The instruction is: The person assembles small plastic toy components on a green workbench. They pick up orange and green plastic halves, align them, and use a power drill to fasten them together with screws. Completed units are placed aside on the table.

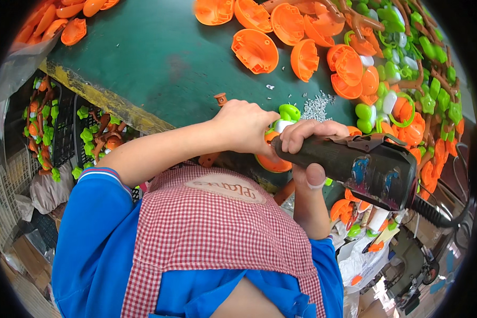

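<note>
Centre of frame, at the near edge of the green desk [159, 58]: left hand [244, 127] closed over an orange-and-green toy piece [274, 159], pinning it down. Right hand [308, 143] wrapped tight round a black power screwdriver [355, 161], tip hidden behind the fingers. Best held square to the piece, pressed steadily, left fingers clear of the bit. Loose screws [317, 104] just above.

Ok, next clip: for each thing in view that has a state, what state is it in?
left hand: closed over a toy assembly, pressing it onto the table edge.
right hand: wrapped around the power screwdriver.
power screwdriver: held level, tip toward the toy assembly.
toy assembly: orange, green and white, mostly hidden by the hands.
orange half shells: loose on the green table, open sides showing.
small screws: a loose heap.
</note>
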Demonstrator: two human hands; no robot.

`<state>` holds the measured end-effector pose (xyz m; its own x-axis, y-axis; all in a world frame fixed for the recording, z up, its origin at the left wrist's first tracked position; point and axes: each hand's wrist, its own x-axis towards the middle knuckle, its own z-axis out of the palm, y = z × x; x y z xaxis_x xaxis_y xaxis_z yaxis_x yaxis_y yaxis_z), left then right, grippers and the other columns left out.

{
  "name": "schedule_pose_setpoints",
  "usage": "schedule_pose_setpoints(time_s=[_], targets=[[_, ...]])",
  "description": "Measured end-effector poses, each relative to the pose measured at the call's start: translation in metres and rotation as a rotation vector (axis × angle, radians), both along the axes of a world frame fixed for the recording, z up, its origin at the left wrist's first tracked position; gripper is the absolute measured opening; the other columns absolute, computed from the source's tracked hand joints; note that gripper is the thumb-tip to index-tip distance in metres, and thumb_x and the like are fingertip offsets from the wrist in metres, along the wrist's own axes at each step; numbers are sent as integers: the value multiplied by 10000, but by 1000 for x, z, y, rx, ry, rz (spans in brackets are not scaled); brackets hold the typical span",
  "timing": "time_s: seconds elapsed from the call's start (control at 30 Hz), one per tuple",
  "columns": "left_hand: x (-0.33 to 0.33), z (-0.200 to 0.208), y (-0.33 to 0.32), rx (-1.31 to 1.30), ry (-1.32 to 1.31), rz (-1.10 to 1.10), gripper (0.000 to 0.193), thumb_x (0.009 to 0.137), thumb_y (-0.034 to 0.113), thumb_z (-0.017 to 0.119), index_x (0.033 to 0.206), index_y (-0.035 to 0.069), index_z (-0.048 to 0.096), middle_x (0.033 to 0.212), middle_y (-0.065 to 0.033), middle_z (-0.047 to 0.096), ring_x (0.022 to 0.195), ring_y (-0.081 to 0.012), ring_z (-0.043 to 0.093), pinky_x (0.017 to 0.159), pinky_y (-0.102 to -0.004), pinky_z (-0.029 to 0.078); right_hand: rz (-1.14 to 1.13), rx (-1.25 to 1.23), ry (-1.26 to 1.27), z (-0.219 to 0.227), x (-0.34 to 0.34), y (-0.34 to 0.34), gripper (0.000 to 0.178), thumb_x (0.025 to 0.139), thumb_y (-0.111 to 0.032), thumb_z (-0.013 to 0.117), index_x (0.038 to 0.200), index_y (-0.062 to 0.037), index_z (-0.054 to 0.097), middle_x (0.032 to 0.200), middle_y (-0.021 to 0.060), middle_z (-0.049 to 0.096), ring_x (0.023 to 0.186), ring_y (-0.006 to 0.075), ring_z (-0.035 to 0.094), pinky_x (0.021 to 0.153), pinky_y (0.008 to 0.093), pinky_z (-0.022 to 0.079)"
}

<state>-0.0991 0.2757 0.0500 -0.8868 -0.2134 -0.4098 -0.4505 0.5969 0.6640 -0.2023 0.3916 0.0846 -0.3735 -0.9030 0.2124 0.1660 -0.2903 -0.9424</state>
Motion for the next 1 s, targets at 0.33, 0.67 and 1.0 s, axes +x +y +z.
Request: schedule_pose_setpoints(time_s=[0.33, 0.67, 1.0], targets=[[3, -2, -3, 40, 9, 6, 795, 559, 587, 826, 1163, 98, 659, 889, -148, 716, 845, -326, 696, 745, -427, 541, 400, -219, -90, -21, -19, -9, 724, 791, -485, 778, 1231, -9, 455, 701, 76, 566, 618, 196, 554, 608, 345, 485], [85, 69, -61, -315, 581, 218, 366, 779, 294, 747, 1072, 77, 713, 904, -105, 720, 774, -246, 696, 678, -351, 545, -429, -536, 50, 68, -74, 109, 641, 845, -526, 679, 1283, -95, 496, 808, 97, 618, 714, 191, 578, 680, 334, 487], [349, 45, -111, -444, -471, 310, 342, 641, 309, 805, 832, 34, 742, 779, -130, 689, 721, -280, 673, 656, -374, 520, -1546, -23, 686, -8, -97, 158, 393, 907, -184, 611, 1170, 6, 389, 1132, 171, 528, 914, 239, 571, 843, 383, 510]])
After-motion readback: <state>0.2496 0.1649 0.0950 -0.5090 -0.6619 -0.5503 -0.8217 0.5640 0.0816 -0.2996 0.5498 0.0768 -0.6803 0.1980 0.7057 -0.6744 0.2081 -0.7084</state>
